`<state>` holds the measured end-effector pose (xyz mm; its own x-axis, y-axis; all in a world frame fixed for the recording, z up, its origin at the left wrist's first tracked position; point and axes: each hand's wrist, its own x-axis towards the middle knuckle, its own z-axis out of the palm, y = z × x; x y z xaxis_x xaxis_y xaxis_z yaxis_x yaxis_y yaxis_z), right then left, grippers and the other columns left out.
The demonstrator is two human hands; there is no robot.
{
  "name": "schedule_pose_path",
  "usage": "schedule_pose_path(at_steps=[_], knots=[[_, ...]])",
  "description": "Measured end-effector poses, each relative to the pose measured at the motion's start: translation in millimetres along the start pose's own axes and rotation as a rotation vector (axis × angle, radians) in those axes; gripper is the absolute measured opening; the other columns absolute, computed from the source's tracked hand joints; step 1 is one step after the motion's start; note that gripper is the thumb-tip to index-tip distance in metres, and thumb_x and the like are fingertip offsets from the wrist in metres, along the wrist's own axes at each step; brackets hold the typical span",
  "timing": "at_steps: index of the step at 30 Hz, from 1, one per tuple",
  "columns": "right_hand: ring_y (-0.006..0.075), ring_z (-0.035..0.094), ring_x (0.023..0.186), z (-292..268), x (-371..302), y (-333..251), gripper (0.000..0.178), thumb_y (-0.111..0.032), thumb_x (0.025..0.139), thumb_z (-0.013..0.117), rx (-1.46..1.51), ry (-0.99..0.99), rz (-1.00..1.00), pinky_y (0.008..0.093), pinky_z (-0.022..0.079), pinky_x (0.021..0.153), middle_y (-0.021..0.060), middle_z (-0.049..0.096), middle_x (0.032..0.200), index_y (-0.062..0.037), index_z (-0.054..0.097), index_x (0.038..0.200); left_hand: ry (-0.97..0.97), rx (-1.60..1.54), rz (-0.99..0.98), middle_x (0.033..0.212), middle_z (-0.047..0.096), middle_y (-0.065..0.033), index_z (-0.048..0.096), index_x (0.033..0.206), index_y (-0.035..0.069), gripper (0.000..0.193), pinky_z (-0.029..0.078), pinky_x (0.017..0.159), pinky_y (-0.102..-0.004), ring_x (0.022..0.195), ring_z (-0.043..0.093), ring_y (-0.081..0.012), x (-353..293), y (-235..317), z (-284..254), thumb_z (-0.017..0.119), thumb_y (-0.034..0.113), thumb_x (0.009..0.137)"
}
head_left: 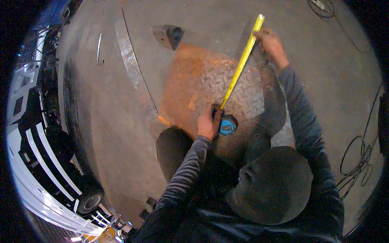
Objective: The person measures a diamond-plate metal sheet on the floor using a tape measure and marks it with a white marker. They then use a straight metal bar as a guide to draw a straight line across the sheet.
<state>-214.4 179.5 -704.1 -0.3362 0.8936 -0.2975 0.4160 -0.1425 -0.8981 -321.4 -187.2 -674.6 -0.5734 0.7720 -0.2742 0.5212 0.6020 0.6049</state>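
Observation:
My left hand (208, 122) is closed around the side of a tape measure (228, 125) with a round blue and black case. From the case a yellow blade (241, 66) runs out straight, up and to the right, over a rusty diamond-plate steel sheet (186, 69). Close to the blade's far end, my right hand (273, 46) pinches it between thumb and fingers. The blade's tip sticks out a little past that grip, beyond the sheet's far edge. The palm side of my left hand is hidden.
An angled steel bracket (169, 36) stands beyond the sheet. Left of it lie a long flat metal strip (129, 56) and a thin rod (99, 48). Black cable (360, 158) is coiled at the right, with more cable (322, 7) at the far right. A white vehicle (44, 178) stands at the left.

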Motion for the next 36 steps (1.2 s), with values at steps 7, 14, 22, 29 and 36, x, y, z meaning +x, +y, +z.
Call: schedule_pose_path(at_steps=[7, 14, 22, 29, 36], knots=[[0.0127, 0.048, 0.051, -12, 102, -16, 0.032, -0.033, 0.086, 0.067, -0.045, 0.065, -0.059, 0.0312, 0.039, 0.047, 0.0003, 0.055, 0.064, -0.0043, 0.070, 0.100, -0.323, 0.191, -0.059, 0.103, 0.067, -0.0240, 0.060, 0.123, 0.010, 0.044, 0.052, 0.075, -0.0520, 0.089, 0.065, -0.0429, -19, -9, -6, 0.066, 0.036, 0.088], [0.0207, 0.063, 0.058, 7, 107, -1, 0.038, -0.036, 0.086, 0.065, -0.417, 0.188, -0.308, 0.0360, 0.049, 0.056, 0.0104, 0.064, 0.066, 0.0000, 0.070, 0.098, -0.125, 0.134, 0.000, 0.101, 0.066, -0.0259, 0.058, 0.115, 0.007, 0.037, 0.050, 0.077, -0.0554, 0.091, 0.063, -0.0468, 44, 62, 6, 0.063, 0.034, 0.090], [0.0118, 0.055, 0.057, -7, 88, 9, 0.032, -0.029, 0.093, 0.058, 0.028, 0.053, -0.100, 0.0278, 0.045, 0.054, 0.0021, 0.060, 0.070, -0.0017, 0.068, 0.106, -0.053, 0.082, 0.106, 0.089, 0.066, -0.0253, 0.059, 0.103, 0.005, 0.029, 0.048, 0.074, -0.0556, 0.085, 0.062, -0.0477, 104, 64, 48, 0.059, 0.032, 0.092], [0.0085, 0.049, 0.057, -29, -117, 6, 0.027, -0.014, 0.096, 0.053, 0.353, 0.058, 0.161, 0.0248, 0.040, 0.051, 0.0031, 0.066, 0.082, -0.0046, 0.060, 0.120, 0.024, 0.092, 0.139, 0.086, 0.066, -0.0244, 0.062, 0.099, 0.003, 0.029, 0.048, 0.071, -0.0542, 0.082, 0.063, -0.0465, 112, 68, 55, 0.064, 0.031, 0.089], [0.0098, 0.054, 0.058, -6, -217, 38, 0.024, -0.003, 0.093, 0.058, 0.410, -0.140, 0.379, 0.0257, 0.042, 0.048, 0.0064, 0.070, 0.087, -0.0073, 0.063, 0.116, -0.032, 0.092, 0.057, 0.083, 0.067, -0.0219, 0.065, 0.094, 0.001, 0.038, 0.050, 0.071, -0.0507, 0.080, 0.064, -0.0425, 129, 76, 47, 0.073, 0.036, 0.082]])
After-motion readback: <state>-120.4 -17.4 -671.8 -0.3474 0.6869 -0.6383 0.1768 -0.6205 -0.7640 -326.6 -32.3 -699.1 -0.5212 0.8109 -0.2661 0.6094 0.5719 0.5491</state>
